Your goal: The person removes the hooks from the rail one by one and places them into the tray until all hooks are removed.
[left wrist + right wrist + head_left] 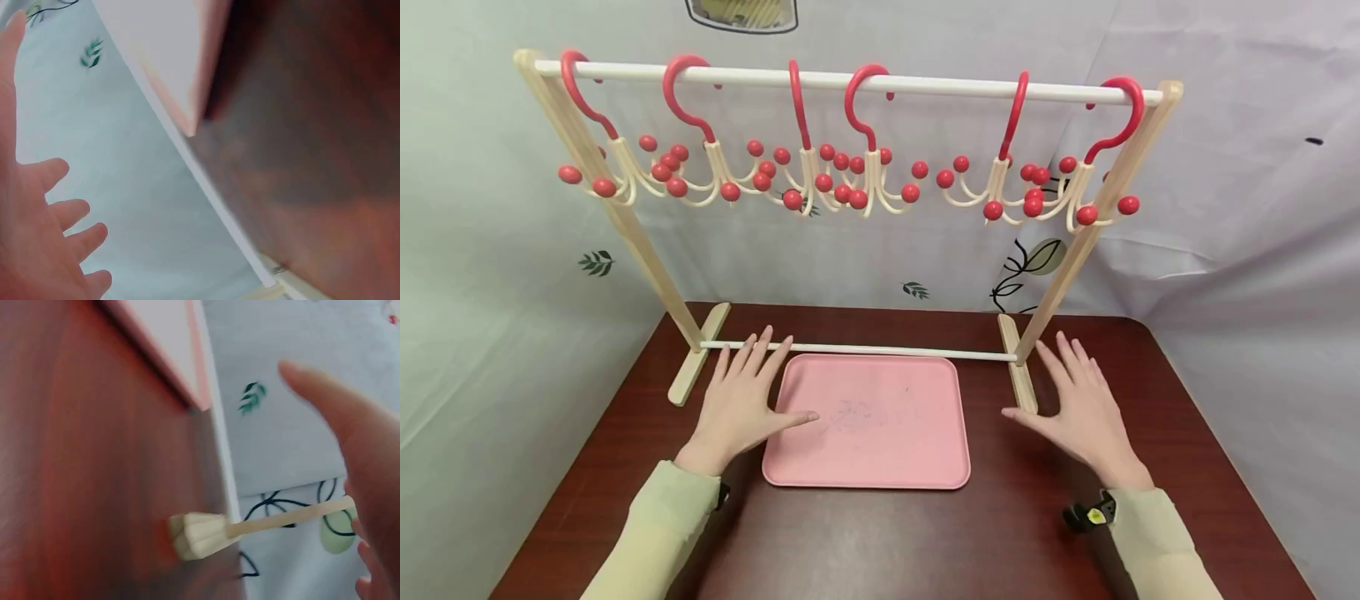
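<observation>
Both hands lie flat on the brown table (880,542), palms down, and neither holds anything. The left hand (739,408) has its fingers straight and spread. Its thumb reaches over the left edge of the pink tray (868,425) and touches it, and its fingertips come close to the thin white lower bar (857,350) of the rack (1097,225). The right hand (1084,410) is spread in the same way, with its thumb pointing toward the right foot (1018,375) of the rack. The thumb is just beside the foot, but I cannot tell if it touches. This hand is apart from the tray.

The tray lies between the two hands, just in front of the lower bar. On the top rod (850,81) hang six red hooks (865,104), each with cream arms ending in red balls.

The wrist views are blurred and show only parts of the fingers, the table and the tray corner.
</observation>
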`<state>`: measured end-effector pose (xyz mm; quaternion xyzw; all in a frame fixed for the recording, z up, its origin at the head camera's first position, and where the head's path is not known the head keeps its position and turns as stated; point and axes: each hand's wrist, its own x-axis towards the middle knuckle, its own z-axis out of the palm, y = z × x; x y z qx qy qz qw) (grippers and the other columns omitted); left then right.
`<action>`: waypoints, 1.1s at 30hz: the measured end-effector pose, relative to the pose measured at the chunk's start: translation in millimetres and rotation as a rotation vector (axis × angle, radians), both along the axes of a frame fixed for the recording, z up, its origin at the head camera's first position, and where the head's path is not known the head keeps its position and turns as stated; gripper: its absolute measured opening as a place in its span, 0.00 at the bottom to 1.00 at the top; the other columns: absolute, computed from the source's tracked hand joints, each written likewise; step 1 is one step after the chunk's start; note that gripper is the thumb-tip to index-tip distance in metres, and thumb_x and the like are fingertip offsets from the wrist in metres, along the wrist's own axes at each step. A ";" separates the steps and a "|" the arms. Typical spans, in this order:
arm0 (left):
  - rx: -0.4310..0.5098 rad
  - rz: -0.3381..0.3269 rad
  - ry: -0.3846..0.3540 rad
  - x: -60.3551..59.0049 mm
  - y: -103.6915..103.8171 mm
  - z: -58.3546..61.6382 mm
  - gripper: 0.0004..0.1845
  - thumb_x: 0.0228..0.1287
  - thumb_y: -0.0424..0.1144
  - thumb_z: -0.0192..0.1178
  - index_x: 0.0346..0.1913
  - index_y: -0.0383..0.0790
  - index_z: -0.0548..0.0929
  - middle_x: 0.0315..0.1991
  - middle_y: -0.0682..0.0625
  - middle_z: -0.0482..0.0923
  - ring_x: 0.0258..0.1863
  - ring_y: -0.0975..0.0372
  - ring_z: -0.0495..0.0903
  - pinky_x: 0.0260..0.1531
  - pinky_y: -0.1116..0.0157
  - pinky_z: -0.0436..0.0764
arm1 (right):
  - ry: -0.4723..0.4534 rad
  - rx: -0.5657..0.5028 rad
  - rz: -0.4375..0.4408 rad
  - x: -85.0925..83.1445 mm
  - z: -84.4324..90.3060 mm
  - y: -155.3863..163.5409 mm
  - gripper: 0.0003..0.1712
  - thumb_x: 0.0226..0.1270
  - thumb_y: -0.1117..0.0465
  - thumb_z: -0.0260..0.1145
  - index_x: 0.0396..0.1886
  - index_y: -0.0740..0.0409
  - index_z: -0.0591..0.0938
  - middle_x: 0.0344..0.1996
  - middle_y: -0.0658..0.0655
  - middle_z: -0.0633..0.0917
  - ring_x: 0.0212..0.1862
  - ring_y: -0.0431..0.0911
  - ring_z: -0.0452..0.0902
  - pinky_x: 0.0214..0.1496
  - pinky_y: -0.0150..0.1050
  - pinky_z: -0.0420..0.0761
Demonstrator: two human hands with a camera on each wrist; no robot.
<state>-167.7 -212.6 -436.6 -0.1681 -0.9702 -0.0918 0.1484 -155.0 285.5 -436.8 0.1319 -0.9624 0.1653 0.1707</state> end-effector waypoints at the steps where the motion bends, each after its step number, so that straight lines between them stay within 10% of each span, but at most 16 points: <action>1: 0.012 0.000 0.018 -0.3 -0.5 3.9 0.65 0.43 0.84 0.61 0.80 0.49 0.59 0.79 0.40 0.53 0.78 0.46 0.50 0.75 0.43 0.43 | 0.012 -0.034 -0.001 -1.4 3.7 0.1 0.64 0.49 0.28 0.76 0.79 0.55 0.64 0.79 0.64 0.57 0.80 0.59 0.45 0.77 0.59 0.50; 11: 0.272 -0.074 0.404 -2.0 -6.4 68.7 0.49 0.48 0.66 0.73 0.70 0.40 0.76 0.68 0.39 0.74 0.66 0.43 0.71 0.73 0.44 0.56 | 0.207 -0.497 -0.104 -16.2 56.4 -2.1 0.51 0.51 0.56 0.84 0.75 0.53 0.71 0.73 0.53 0.71 0.73 0.51 0.65 0.73 0.50 0.66; 20: 0.623 -0.060 0.637 6.2 -4.3 145.8 0.32 0.47 0.42 0.81 0.58 0.37 0.86 0.55 0.47 0.85 0.53 0.50 0.82 0.58 0.58 0.76 | 0.076 -0.875 -0.180 -51.9 81.7 2.2 0.37 0.60 0.56 0.80 0.69 0.54 0.78 0.63 0.56 0.81 0.63 0.46 0.77 0.64 0.35 0.75; 27: 0.927 0.103 0.640 6.0 -8.6 215.0 0.24 0.51 0.35 0.79 0.54 0.40 0.88 0.50 0.49 0.86 0.47 0.65 0.83 0.58 0.68 0.76 | 0.053 -0.982 -0.163 -78.0 80.4 1.0 0.30 0.59 0.59 0.80 0.62 0.56 0.83 0.50 0.52 0.87 0.49 0.37 0.84 0.50 0.27 0.81; 33: 1.191 0.285 0.453 -22.7 -41.5 253.3 0.27 0.53 0.36 0.79 0.58 0.49 0.85 0.58 0.52 0.80 0.50 0.64 0.81 0.61 0.70 0.72 | 0.028 -1.033 -0.151 -87.3 77.6 3.3 0.26 0.60 0.60 0.79 0.58 0.59 0.86 0.41 0.44 0.88 0.44 0.34 0.85 0.45 0.25 0.80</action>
